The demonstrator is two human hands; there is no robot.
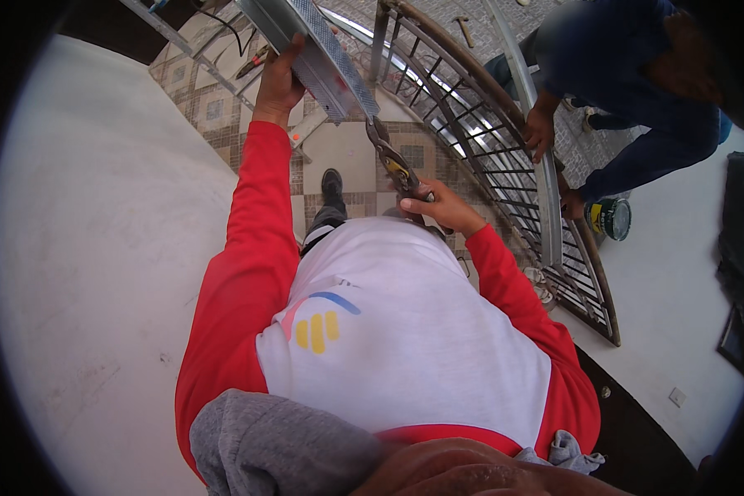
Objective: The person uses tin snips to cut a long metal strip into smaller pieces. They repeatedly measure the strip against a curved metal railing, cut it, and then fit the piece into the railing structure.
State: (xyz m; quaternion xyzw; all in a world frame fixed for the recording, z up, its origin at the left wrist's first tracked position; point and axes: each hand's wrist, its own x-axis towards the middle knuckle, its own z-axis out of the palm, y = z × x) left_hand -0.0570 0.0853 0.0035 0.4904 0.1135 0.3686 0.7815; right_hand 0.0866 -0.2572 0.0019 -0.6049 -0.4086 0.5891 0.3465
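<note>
Metal channel (326,78) at upper middle, its lower end meeting the tool

Its long axis slants from the frame's top edge down and rightward. The left hand (279,83) is nearer, wrapped on the channel's left edge, so the channel extends above and to the right of that palm. The right hand (442,205), well apart near the frame's centre, is clamped around a plier-like tool (394,165); from it the channel lies up and left. Whether the tool's head bites the metal, I cannot tell.
</note>
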